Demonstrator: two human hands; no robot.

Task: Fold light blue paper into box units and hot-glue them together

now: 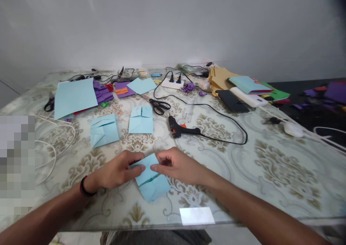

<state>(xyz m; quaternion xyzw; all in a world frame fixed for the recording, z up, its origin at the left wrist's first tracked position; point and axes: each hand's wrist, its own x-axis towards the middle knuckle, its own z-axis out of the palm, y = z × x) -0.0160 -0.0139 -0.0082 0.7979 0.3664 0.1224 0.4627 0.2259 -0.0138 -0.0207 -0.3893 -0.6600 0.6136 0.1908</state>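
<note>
Between my two hands is a folded light-blue paper (pixel 154 187), tilted on the patterned table near its front edge. My left hand (pixel 119 169) pinches its upper left side, thumb on top. On the upper right side, my right hand (pixel 175 165) grips it with thumb and fingers, the thumb pressing on the face. A crease or slit runs across the paper's middle. Beyond my hands lie two similar folded blue papers, one on the left (pixel 104 131) and one in the middle (pixel 141 124). A black glue gun (pixel 180 127) rests past my right hand.
Black scissors (pixel 160 106) and a clear ruler (pixel 189 109) lie behind the glue gun, whose cord (pixel 229 142) loops right. A white power strip (pixel 173 83) sits at the back. Paper sheets (pixel 75 97) are at left; a phone (pixel 232 101) and stacked papers (pixel 250 84) at right.
</note>
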